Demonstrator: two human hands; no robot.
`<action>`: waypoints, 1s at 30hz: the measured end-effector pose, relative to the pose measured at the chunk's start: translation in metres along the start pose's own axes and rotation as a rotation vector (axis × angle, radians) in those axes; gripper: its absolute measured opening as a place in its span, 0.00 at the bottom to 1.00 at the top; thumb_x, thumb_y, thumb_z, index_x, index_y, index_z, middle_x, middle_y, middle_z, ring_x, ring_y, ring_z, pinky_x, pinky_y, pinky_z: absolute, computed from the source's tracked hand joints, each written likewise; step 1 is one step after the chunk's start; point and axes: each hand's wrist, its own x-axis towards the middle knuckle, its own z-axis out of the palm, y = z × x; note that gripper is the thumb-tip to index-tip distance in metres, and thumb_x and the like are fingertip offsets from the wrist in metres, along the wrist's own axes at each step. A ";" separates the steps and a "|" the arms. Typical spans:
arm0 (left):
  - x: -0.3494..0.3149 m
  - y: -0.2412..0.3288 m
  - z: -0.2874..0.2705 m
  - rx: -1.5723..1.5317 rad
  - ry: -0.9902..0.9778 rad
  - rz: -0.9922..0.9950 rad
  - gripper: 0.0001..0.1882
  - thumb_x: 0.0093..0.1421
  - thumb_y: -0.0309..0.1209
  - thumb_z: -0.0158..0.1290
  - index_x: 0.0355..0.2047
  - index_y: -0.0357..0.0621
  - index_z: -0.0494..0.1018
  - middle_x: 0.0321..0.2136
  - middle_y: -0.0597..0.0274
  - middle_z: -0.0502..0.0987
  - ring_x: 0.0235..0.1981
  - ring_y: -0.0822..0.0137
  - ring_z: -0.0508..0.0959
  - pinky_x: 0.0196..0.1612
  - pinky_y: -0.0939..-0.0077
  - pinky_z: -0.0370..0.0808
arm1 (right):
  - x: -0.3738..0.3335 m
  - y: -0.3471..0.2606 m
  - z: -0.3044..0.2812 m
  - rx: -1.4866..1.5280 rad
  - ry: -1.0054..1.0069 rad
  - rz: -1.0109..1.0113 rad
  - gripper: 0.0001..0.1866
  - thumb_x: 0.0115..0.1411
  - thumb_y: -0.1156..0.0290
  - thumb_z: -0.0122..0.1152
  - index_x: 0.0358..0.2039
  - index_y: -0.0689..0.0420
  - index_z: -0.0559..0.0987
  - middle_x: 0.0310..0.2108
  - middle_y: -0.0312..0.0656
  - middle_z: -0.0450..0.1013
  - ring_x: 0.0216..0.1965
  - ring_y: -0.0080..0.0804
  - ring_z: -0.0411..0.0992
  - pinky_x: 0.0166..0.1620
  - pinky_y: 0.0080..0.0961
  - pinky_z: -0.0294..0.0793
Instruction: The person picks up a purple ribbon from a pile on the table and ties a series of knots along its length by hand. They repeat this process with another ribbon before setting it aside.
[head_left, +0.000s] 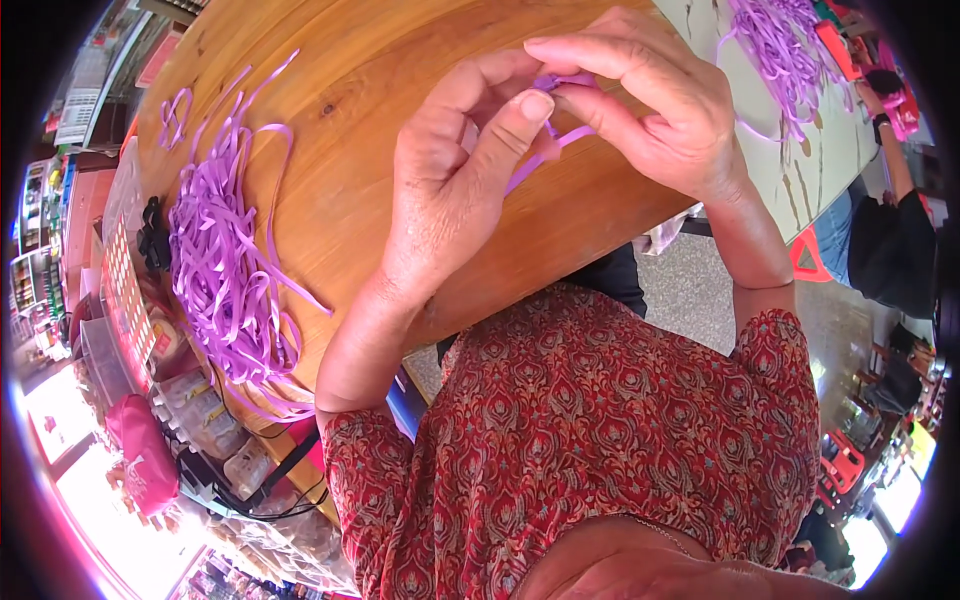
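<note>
A smooth wooden worktop [340,180], warm orange-brown with visible grain and a dark knot, spreads under the work, its near edge running slantwise in front of the person's red patterned blouse [620,420]. Above it, near that edge, the left hand [462,150] and the right hand [655,110] meet around a purple ribbon [522,174]; each pinches it between thumb and fingers, and a length slants down between them. On the left of the worktop lies a tangled pile [225,250] of the same purple, with a small loop [173,130] just beside its far end and a black object [153,235] near its outer side. Over on the right, a pale table [812,185] with dark streaks carries another purple heap [785,60]. Beyond it a co-worker in a black top [900,250] stretches an arm toward that table. Speckled grey floor [690,285] shows below, near a red-orange stool [808,258]. Crowded shelves [45,250] line the left, with a pink bag [143,450] below them and bright daylight around it.
</note>
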 end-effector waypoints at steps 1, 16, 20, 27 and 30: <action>-0.001 0.001 -0.002 0.000 -0.002 -0.001 0.11 0.63 0.26 0.50 0.45 0.36 0.72 0.33 0.66 0.76 0.28 0.79 0.72 0.34 0.85 0.67 | 0.000 0.000 -0.001 -0.019 -0.006 -0.022 0.17 0.49 0.82 0.65 0.42 0.63 0.78 0.30 0.42 0.75 0.31 0.34 0.74 0.32 0.25 0.71; 0.000 0.017 -0.051 0.005 0.269 0.049 0.08 0.54 0.23 0.60 0.36 0.38 0.77 0.28 0.67 0.78 0.29 0.79 0.73 0.33 0.88 0.69 | 0.000 0.070 0.031 1.277 0.372 -0.300 0.10 0.55 0.86 0.56 0.38 0.66 0.78 0.34 0.40 0.75 0.37 0.25 0.75 0.41 0.18 0.73; -0.003 0.023 -0.069 -0.007 0.262 0.132 0.09 0.55 0.21 0.58 0.37 0.37 0.77 0.29 0.67 0.77 0.27 0.80 0.71 0.31 0.88 0.65 | -0.010 0.025 -0.013 0.441 0.292 0.512 0.09 0.55 0.86 0.56 0.37 0.65 0.79 0.34 0.39 0.76 0.37 0.24 0.74 0.42 0.17 0.72; -0.041 0.007 -0.116 0.437 0.371 0.021 0.06 0.56 0.19 0.56 0.35 0.39 0.76 0.29 0.71 0.75 0.30 0.81 0.70 0.34 0.89 0.65 | -0.033 0.076 0.007 0.867 0.275 0.262 0.08 0.55 0.83 0.59 0.36 0.64 0.79 0.34 0.39 0.77 0.37 0.24 0.74 0.42 0.17 0.72; -0.043 -0.002 -0.138 0.923 0.366 0.129 0.10 0.53 0.20 0.57 0.37 0.37 0.76 0.31 0.62 0.75 0.36 0.67 0.74 0.41 0.75 0.69 | -0.038 0.088 0.020 0.722 0.250 0.240 0.07 0.55 0.83 0.59 0.36 0.64 0.79 0.34 0.38 0.76 0.37 0.24 0.74 0.41 0.18 0.72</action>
